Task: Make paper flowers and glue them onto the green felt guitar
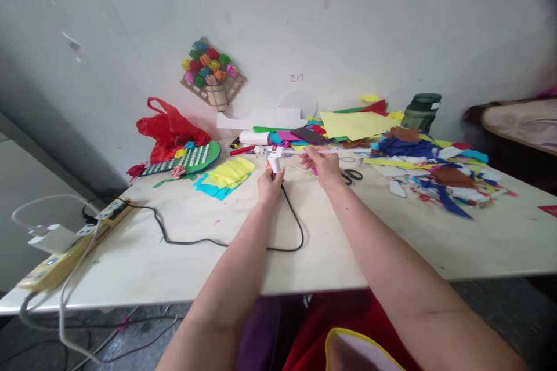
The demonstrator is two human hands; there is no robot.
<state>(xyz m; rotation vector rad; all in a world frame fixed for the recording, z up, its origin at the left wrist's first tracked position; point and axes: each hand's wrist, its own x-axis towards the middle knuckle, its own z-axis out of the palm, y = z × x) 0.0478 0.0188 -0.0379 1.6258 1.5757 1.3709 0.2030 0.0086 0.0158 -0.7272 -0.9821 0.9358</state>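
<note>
Near the middle of the table, my left hand [270,185] is closed around the handle of a small white hot glue gun [274,160]. The gun's nozzle end points left, and a black cord [300,232] runs from its grip. My right hand [322,165] pinches a long, pale glue stick [352,152] that lies level behind the gun, in line with its back end. Whether the stick's tip sits inside the gun is too small to tell. Just right of my right hand lie black-handled scissors [351,176], partly covered by it.
A yellowish power strip [47,269] with cables lies at the left edge. Yellow paper [230,171], a green woven piece [195,159] and a red bag [172,127] are left. Heaped scraps [409,148] and a green bottle [421,111] stand right. Paper flowers [209,66] lean on the wall.
</note>
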